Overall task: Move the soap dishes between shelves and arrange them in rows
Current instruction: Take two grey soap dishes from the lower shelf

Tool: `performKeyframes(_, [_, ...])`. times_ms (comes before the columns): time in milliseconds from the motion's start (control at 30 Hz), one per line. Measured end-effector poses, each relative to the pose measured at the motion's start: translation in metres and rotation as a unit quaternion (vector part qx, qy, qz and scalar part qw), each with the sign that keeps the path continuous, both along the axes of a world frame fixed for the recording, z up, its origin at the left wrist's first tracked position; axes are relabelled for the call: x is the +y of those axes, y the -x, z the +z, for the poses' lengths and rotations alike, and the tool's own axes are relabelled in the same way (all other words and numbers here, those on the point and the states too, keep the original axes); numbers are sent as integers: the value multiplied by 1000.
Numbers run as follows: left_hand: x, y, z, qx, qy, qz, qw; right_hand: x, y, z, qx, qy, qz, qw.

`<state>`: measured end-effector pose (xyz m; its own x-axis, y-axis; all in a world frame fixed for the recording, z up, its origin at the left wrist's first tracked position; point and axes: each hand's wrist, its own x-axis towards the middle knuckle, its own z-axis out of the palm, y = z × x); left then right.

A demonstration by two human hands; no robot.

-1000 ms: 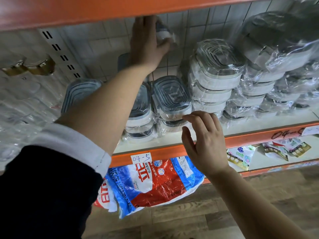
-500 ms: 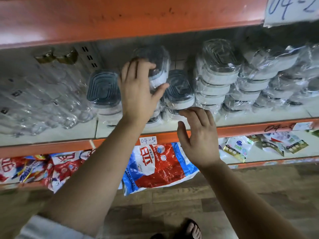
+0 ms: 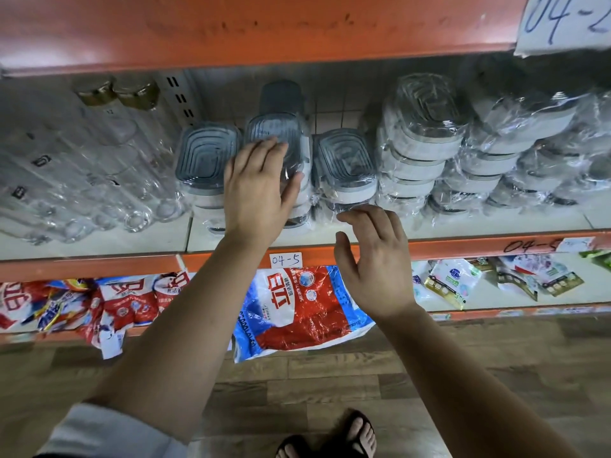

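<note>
Left hand (image 3: 261, 190) came down, flat-fingered on the middle soap dishes (image 3: 274, 128), squaring them I guess. Right hand (image 3: 377, 259) hovers loose, empty.

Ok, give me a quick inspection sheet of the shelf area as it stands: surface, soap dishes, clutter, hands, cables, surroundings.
Surface: middle shelf, a pale board with an orange front edge, stocked across.
Job's things: three stacks of grey-lidded soap dishes side by side; white soap dishes stacked to their right; all in clear wrap.
Clutter: glass bottles lying at the shelf's left; detergent bags and packets on the shelf below.
Hands: left hand rests flat on the middle grey stack; right hand hovers at the shelf edge, holding nothing.
Cables: nothing seen.
Surroundings: wooden floor, label reading 04-5, a sandalled foot.
</note>
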<state>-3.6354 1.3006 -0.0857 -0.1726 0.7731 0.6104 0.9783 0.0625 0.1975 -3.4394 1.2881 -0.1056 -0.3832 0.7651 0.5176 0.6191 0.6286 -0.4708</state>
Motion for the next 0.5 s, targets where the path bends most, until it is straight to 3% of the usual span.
performKeyframes(500, [-17,-23,6,8,47,22,999,-7,-2,22,-15,14,0,1000])
